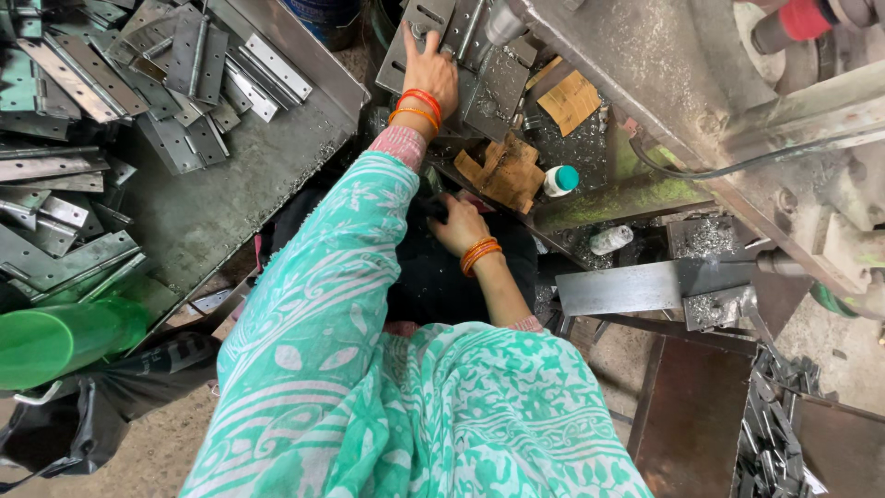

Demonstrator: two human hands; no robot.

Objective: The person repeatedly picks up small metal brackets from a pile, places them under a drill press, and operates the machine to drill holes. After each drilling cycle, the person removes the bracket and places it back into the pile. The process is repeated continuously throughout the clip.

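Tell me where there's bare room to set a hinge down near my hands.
Bare patch on the grey tray, between the hinge pile and its right edge. Crowded: the machine bed around your left hand, and shavings, bottles beside your right hand.

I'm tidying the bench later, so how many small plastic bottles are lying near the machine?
2. A white bottle with a teal cap lies beside the brown cardboard scraps; a clear bottle lies lower right among metal shavings. Others may be hidden under the machine.

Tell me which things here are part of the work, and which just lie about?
In the work:
left hand on the metal hinge plate at the machine
right hand near a dark handle

Lying about:
hinge pile
green cylinder
small bottle
cardboard scraps
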